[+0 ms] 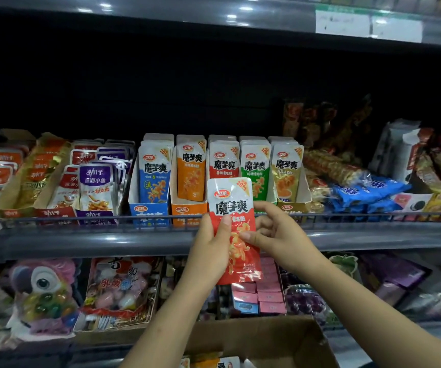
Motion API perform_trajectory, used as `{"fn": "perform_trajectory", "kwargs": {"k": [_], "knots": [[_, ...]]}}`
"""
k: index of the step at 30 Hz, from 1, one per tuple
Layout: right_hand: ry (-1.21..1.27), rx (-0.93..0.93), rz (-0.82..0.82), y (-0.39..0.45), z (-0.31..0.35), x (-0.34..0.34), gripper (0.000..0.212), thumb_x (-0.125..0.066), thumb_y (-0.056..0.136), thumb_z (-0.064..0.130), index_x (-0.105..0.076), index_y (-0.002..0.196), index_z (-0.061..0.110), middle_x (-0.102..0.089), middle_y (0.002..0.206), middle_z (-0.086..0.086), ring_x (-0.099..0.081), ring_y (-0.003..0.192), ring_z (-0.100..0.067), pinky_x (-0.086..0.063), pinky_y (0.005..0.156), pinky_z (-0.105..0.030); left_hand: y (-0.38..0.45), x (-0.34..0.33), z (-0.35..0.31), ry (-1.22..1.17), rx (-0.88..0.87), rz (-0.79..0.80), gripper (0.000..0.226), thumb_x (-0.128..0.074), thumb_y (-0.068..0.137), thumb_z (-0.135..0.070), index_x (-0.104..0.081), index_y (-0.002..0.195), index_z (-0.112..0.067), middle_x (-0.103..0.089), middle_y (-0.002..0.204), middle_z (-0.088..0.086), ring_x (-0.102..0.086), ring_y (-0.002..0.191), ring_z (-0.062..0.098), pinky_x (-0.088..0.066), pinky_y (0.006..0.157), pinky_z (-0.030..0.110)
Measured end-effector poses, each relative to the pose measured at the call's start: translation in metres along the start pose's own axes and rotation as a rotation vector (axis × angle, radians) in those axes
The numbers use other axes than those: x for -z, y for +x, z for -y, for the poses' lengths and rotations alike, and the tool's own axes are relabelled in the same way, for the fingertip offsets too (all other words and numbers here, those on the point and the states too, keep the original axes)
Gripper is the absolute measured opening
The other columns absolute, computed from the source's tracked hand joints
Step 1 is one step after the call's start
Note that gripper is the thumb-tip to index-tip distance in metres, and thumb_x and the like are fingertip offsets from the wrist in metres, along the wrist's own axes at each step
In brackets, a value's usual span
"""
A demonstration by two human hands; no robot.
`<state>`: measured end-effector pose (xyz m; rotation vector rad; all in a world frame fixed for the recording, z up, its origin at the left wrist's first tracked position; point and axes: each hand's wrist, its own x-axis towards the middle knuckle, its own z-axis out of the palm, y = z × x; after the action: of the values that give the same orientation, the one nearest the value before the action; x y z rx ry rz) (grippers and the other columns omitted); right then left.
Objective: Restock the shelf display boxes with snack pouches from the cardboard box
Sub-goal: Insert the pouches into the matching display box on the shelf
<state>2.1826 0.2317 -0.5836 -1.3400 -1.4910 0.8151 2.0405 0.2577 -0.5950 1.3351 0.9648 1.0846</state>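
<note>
Red & white snack pouch (234, 229) stands upright, held up in front of the shelf boxes. At its 12 o'clock sits the red display box (223, 160), full of same pouches, w/ blue (151, 205), orange (187, 208), green (256, 166) & gold (293, 203) boxes alongside. Brown cardboard box (262, 341) is open at 6 o'clock.

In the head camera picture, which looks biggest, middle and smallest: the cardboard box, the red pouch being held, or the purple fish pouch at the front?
1. cardboard box, partly cut off
2. red pouch, nearer the camera, so it may only look bigger
3. purple fish pouch
</note>
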Motion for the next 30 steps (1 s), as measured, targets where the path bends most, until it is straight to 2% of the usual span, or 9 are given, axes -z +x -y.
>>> {"fn": "perform_trajectory", "kwargs": {"k": [4, 6, 8, 11, 14, 19, 23, 28, 30], "knots": [[-0.007, 0.043, -0.015, 0.003, -0.003, 0.002, 0.049, -0.066, 0.085, 0.008, -0.047, 0.124, 0.031, -0.062, 0.095, -0.026, -0.061, 0.088, -0.04, -0.053, 0.082, -0.05, 0.005, 0.003, -0.004, 0.039, -0.019, 0.018, 0.023, -0.057, 0.093, -0.03, -0.048, 0.113, -0.031, -0.065, 0.108, -0.007, -0.066, 0.092, 0.01, -0.055, 0.073, 0.029], [-0.055, 0.074, -0.015, 0.005, -0.004, 0.003, 0.051, -0.067, 0.085, 0.011, -0.047, 0.126, 0.034, -0.063, 0.094, -0.019, -0.061, 0.089, -0.036, -0.054, 0.083, -0.045, 0.01, 0.007, -0.009, 0.027, -0.01, -0.003, 0.026, -0.064, 0.088, -0.018, -0.053, 0.111, -0.025, -0.068, 0.103, -0.004, -0.067, 0.087, 0.007, -0.054, 0.066, 0.021], [-0.1, 0.107, -0.049, 0.008, -0.003, 0.003, 0.051, -0.066, 0.086, 0.014, -0.045, 0.127, 0.037, -0.063, 0.096, -0.014, -0.061, 0.089, -0.031, -0.054, 0.083, -0.038, 0.019, 0.01, -0.02, 0.019, -0.012, -0.02, 0.025, -0.067, 0.085, -0.009, -0.055, 0.104, -0.021, -0.07, 0.098, -0.002, -0.067, 0.079, 0.006, -0.052, 0.058, 0.016], [-0.214, 0.127, -0.118, 0.015, -0.001, 0.002, 0.049, -0.059, 0.091, 0.022, -0.039, 0.133, 0.037, -0.059, 0.105, 0.003, -0.057, 0.093, -0.01, -0.05, 0.083, -0.019, 0.044, 0.016, -0.044, 0.077, -0.051, -0.102, 0.021, -0.066, 0.086, -0.013, -0.053, 0.098, -0.024, -0.066, 0.098, -0.006, -0.063, 0.084, 0.007, -0.05, 0.065, 0.025], [-0.528, 0.184, -0.17, 0.027, -0.012, 0.004, 0.05, -0.052, 0.096, 0.025, -0.037, 0.143, 0.023, -0.047, 0.137, 0.007, -0.039, 0.129, -0.01, -0.028, 0.109, -0.024, 0.08, 0.023, -0.071, 0.088, -0.103, -0.163, 0.019, -0.062, 0.089, -0.015, -0.05, 0.102, -0.022, -0.061, 0.097, -0.01, -0.059, 0.085, 0.008, -0.045, 0.064, 0.025], [-0.883, 0.244, -0.068, 0.041, -0.041, 0.0, 0.064, -0.018, 0.091, 0.05, -0.027, 0.148, 0.024, -0.022, 0.155, 0.006, -0.015, 0.145, -0.014, 0.004, 0.112, -0.022, 0.126, 0.014, -0.077, 0.301, -0.117, -0.148, 0.023, -0.064, 0.089, -0.019, -0.048, 0.105, -0.022, -0.061, 0.106, -0.003, -0.059, 0.09, 0.015, -0.046, 0.071, 0.029], [-1.021, 0.287, -0.121, 0.042, -0.055, -0.003, 0.057, -0.033, 0.09, 0.043, -0.042, 0.141, 0.021, -0.041, 0.147, 0.002, -0.04, 0.134, -0.019, -0.01, 0.111, -0.032, 0.145, 0.003, -0.06, 0.487, -0.125, -0.12, 0.027, -0.066, 0.088, -0.023, -0.049, 0.109, -0.023, -0.062, 0.118, 0.002, -0.061, 0.104, 0.023, -0.052, 0.09, 0.041], [-1.072, 0.346, -0.174, 0.042, -0.065, -0.002, 0.06, -0.039, 0.086, 0.042, -0.039, 0.141, 0.021, -0.042, 0.147, 0.002, -0.035, 0.13, -0.015, -0.016, 0.111, -0.036, 0.163, -0.003, -0.039, 0.72, -0.129, -0.13, 0.045, -0.073, 0.082, -0.026, -0.052, 0.121, -0.017, -0.06, 0.126, 0.005, -0.057, 0.114, 0.025, -0.049, 0.094, 0.042], [-1.098, 0.367, -0.181, 0.043, -0.066, -0.001, 0.06, -0.04, 0.085, 0.042, -0.039, 0.141, 0.02, -0.043, 0.146, 0.001, -0.036, 0.129, -0.016, -0.018, 0.111, -0.036, 0.165, -0.003, -0.034, 0.926, -0.17, -0.178, 0.056, -0.075, 0.079, -0.031, -0.05, 0.126, -0.015, -0.051, 0.134, 0.008, -0.045, 0.125, 0.027, -0.041, 0.102, 0.042]]}}
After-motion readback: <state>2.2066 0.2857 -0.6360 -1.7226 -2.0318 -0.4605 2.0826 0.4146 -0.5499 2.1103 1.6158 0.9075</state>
